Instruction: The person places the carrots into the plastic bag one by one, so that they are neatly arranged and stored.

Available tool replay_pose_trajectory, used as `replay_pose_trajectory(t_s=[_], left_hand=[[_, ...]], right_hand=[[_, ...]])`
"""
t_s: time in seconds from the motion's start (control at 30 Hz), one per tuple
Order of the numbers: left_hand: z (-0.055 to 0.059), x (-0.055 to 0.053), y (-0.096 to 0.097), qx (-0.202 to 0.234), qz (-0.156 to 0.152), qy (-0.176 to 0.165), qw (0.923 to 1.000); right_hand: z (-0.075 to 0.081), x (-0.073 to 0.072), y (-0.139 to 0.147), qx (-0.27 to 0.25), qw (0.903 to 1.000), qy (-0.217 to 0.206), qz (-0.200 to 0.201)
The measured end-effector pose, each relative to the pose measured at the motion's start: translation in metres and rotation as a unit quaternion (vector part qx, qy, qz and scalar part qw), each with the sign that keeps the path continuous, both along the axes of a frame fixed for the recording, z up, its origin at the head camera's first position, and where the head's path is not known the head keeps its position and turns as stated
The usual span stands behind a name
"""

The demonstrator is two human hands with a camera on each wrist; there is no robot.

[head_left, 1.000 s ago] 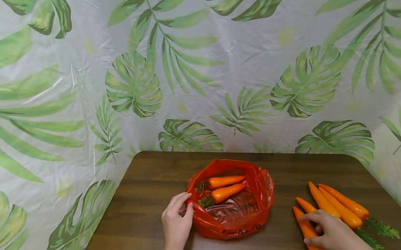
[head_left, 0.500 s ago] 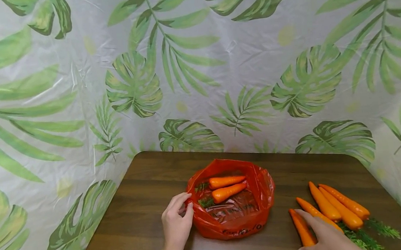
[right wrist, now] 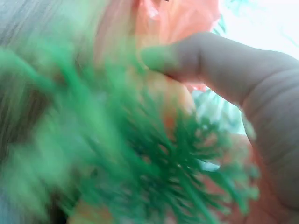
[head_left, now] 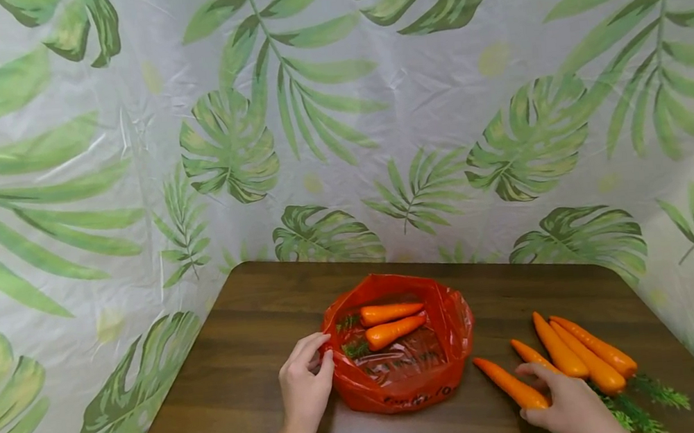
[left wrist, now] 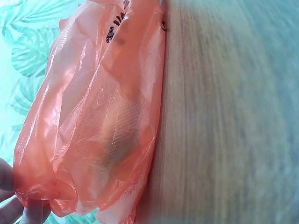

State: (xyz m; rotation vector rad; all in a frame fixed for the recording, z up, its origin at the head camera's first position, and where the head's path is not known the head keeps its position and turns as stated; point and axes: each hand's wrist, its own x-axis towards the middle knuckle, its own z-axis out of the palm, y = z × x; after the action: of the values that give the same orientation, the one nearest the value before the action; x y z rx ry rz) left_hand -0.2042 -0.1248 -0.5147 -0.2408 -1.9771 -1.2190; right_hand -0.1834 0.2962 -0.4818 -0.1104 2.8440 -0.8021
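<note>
My left hand [head_left: 307, 384] pinches the near-left rim of the red plastic bag [head_left: 402, 401] between thumb and fingertips — I judge this is to steady the thin film, which looks too limp to hold its own mouth wide. In the left wrist view those fingers sit at the bag's crumpled edge. The bag stands on the wooden table [head_left: 237, 373] with its mouth upward, so I can see two carrots inside, the upper carrot [head_left: 392, 312] and the lower carrot [head_left: 396, 332]. They lie side by side, green tops toward my left hand, tips the other way. My right hand [head_left: 568, 401] has the held carrot [head_left: 507, 380] by its thick end, thumb and fingers closed round it; the grip is probably there because it leaves the slim body free and the tip leading. That carrot slants out beyond my fingertips, its tip just beside the bag's right wall and outside it. In the right wrist view my thumb [right wrist: 187, 58] presses near the crown, while the leafy top [right wrist: 154, 158], partly blurred, spreads across the palm side and hides the other fingers — how they lie there I cannot tell. Behind and beside this hand, four carrots [head_left: 592, 353] rest on the table, the nearest partly covered by my fingers.
</note>
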Motion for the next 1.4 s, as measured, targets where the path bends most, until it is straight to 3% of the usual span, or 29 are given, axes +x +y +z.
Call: replay_pose_trajectory(t_s=[0.33, 0.5, 0.67, 0.97, 1.4], left_hand=[[0.001, 0.000, 0.000, -0.003, 0.004, -0.002, 1.0000], [0.002, 0.000, 0.000, -0.003, 0.002, 0.008, 1.0000], [0.001, -0.001, 0.000, -0.001, 0.002, 0.009, 1.0000], [-0.001, -0.001, 0.000, 0.005, -0.002, 0.006, 1.0000], [-0.001, -0.001, -0.001, 0.003, 0.000, 0.007, 1.0000]], right_hand=[[0.011, 0.003, -0.001, -0.004, 0.9970, 0.063, -0.045], [0.018, 0.005, -0.001, -0.022, 0.9940, 0.079, -0.072], [0.021, 0.007, -0.003, -0.043, 0.9885, 0.122, -0.079], [0.027, 0.008, -0.009, -0.065, 0.9632, 0.243, -0.094], [0.048, 0.008, -0.014, -0.130, 0.9407, 0.295, -0.105]])
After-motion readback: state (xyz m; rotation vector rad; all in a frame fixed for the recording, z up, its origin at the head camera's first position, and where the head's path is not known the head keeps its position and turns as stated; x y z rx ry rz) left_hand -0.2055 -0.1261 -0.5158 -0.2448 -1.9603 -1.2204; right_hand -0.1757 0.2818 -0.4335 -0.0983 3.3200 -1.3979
